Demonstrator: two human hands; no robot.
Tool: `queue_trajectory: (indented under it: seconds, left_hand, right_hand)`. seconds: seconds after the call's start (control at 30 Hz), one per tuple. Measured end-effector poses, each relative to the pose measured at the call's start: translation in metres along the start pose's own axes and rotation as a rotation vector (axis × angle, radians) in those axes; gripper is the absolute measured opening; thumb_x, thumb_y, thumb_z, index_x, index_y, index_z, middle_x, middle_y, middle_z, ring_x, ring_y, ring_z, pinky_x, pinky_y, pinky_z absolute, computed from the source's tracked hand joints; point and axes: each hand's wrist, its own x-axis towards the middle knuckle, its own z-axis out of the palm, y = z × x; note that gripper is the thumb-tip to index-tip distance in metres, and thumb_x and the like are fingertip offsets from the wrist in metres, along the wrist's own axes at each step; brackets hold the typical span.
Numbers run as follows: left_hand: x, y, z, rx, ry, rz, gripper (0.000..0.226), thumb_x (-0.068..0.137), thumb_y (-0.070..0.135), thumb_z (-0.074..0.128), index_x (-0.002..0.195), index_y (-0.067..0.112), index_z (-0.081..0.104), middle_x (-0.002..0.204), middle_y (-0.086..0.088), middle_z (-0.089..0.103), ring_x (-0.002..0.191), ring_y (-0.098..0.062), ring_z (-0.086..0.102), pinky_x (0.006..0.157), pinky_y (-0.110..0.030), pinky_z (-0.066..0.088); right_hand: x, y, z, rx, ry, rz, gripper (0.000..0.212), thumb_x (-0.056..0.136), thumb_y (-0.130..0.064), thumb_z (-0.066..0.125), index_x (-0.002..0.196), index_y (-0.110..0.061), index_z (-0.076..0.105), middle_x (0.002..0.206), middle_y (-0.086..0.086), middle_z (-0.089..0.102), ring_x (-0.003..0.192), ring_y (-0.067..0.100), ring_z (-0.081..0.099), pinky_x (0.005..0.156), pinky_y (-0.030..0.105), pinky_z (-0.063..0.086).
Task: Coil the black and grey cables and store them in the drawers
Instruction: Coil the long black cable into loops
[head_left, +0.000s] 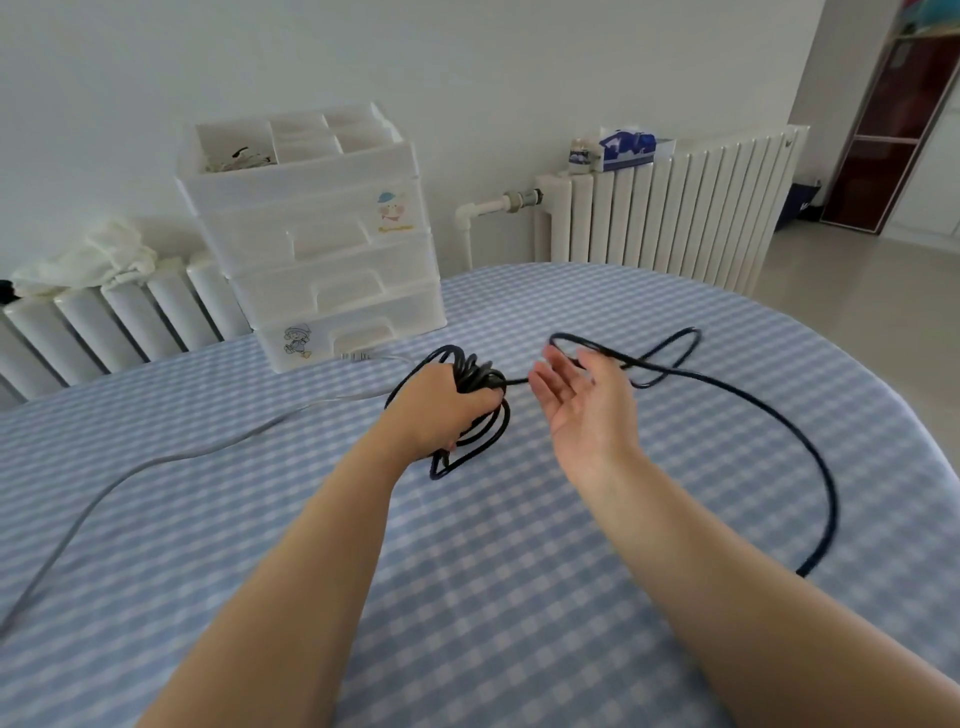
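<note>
My left hand (441, 405) grips a bundle of coiled black cable (480, 382) above the middle of the table. The loose rest of the black cable runs right in a wide loop (810, 447) over the cloth and passes behind my right arm. My right hand (582, 400) is palm up with straight fingers, just right of the coil, and the cable passes under or over its fingers at the far side. A grey cable (171, 457) lies stretched across the left of the table. The white drawer unit (322, 249) stands at the table's far edge, drawers closed.
The table wears a blue-and-white checked cloth (467, 571). White radiators stand behind it at left (104, 322) and right (675, 208). A crumpled white cloth (88, 260) lies on the left one, a tissue box (628, 148) on the right one.
</note>
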Motion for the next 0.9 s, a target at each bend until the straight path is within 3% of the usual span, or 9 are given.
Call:
queue_trajectory:
  seconds: [0.07, 0.13, 0.27, 0.33, 0.47, 0.6, 0.67, 0.77, 0.9]
  left_hand:
    - [0.000, -0.001, -0.005, -0.176, 0.102, -0.063, 0.043, 0.088, 0.034, 0.062, 0.056, 0.010, 0.047, 0.042, -0.001, 0.045, 0.037, -0.016, 0.042, 0.048, -0.027, 0.042]
    - [0.000, -0.002, -0.009, -0.500, 0.154, -0.110, 0.037, 0.090, 0.030, 0.061, 0.061, 0.012, 0.045, 0.044, -0.001, 0.039, 0.037, -0.016, 0.035, 0.050, -0.030, 0.037]
    - [-0.006, 0.010, -0.009, -0.913, 0.026, -0.159, 0.036, 0.094, 0.030, 0.057, 0.065, 0.015, 0.043, 0.043, 0.003, 0.031, 0.035, -0.011, 0.028, 0.045, -0.025, 0.036]
    - [-0.008, 0.020, -0.005, -1.050, -0.110, -0.179, 0.035, 0.091, 0.031, 0.058, 0.064, 0.015, 0.043, 0.039, 0.006, 0.028, 0.031, -0.008, 0.028, 0.042, -0.022, 0.036]
    - [-0.006, 0.019, -0.006, -1.252, -0.382, -0.143, 0.033, 0.086, 0.025, 0.061, 0.060, 0.016, 0.043, 0.034, 0.009, 0.030, 0.027, -0.004, 0.031, 0.038, -0.018, 0.036]
    - [-0.005, 0.008, -0.012, -1.345, -0.562, -0.104, 0.028, 0.080, 0.018, 0.064, 0.058, 0.015, 0.047, 0.034, 0.009, 0.037, 0.027, -0.004, 0.036, 0.040, -0.020, 0.041]
    - [-0.006, 0.009, -0.014, -1.305, -0.527, -0.135, 0.027, 0.081, 0.018, 0.062, 0.059, 0.016, 0.046, 0.034, 0.009, 0.036, 0.027, -0.005, 0.036, 0.041, -0.020, 0.043]
    - [-0.007, 0.016, -0.014, -1.203, -0.417, -0.184, 0.025, 0.086, 0.019, 0.056, 0.063, 0.015, 0.045, 0.037, 0.009, 0.034, 0.031, -0.005, 0.036, 0.046, -0.021, 0.045]
    - [-0.010, 0.028, -0.005, -1.122, -0.334, -0.210, 0.029, 0.086, 0.019, 0.057, 0.058, 0.017, 0.048, 0.040, 0.008, 0.032, 0.035, -0.007, 0.034, 0.052, -0.022, 0.045]
  right_hand:
    - [0.005, -0.006, -0.002, -0.046, 0.057, -0.030, 0.009, 0.095, -0.007, 0.048, 0.094, -0.004, 0.057, 0.094, 0.010, 0.060, 0.077, 0.018, 0.060, 0.083, 0.032, 0.056]
    - [0.009, -0.006, -0.005, -0.360, 0.057, -0.070, 0.012, 0.094, -0.014, 0.051, 0.102, -0.006, 0.057, 0.102, 0.009, 0.063, 0.087, 0.017, 0.062, 0.087, 0.032, 0.054]
    - [-0.003, 0.007, 0.000, -0.985, -0.255, 0.018, 0.076, 0.070, -0.080, 0.051, 0.120, -0.024, 0.060, 0.122, -0.005, 0.064, 0.112, 0.008, 0.058, 0.099, 0.032, 0.044]
    - [-0.006, 0.010, 0.003, -0.947, -0.407, 0.051, 0.067, 0.069, -0.076, 0.052, 0.114, -0.029, 0.066, 0.109, -0.006, 0.071, 0.104, 0.006, 0.064, 0.094, 0.028, 0.049]
    - [0.001, -0.002, -0.007, -0.453, -0.558, 0.363, 0.065, 0.079, -0.057, 0.062, 0.130, -0.018, 0.057, 0.113, 0.011, 0.064, 0.093, 0.019, 0.068, 0.091, 0.041, 0.051]
    - [0.000, -0.007, -0.006, -0.438, -0.635, 0.471, 0.051, 0.084, -0.036, 0.067, 0.128, -0.010, 0.058, 0.109, 0.014, 0.064, 0.098, 0.022, 0.062, 0.102, 0.045, 0.044]
    - [0.001, -0.004, -0.004, -0.413, -0.534, 0.447, 0.040, 0.081, -0.029, 0.072, 0.112, -0.005, 0.062, 0.097, 0.011, 0.059, 0.093, 0.023, 0.056, 0.099, 0.043, 0.048]
    - [0.000, -0.001, 0.000, -0.447, -0.391, 0.296, 0.011, 0.087, -0.019, 0.067, 0.090, -0.008, 0.064, 0.073, 0.004, 0.055, 0.070, 0.017, 0.054, 0.068, 0.030, 0.054]
    - [-0.006, 0.004, 0.005, -0.610, -0.215, -0.013, 0.019, 0.090, -0.019, 0.063, 0.074, -0.013, 0.056, 0.053, -0.001, 0.041, 0.052, 0.013, 0.043, 0.050, 0.027, 0.046]
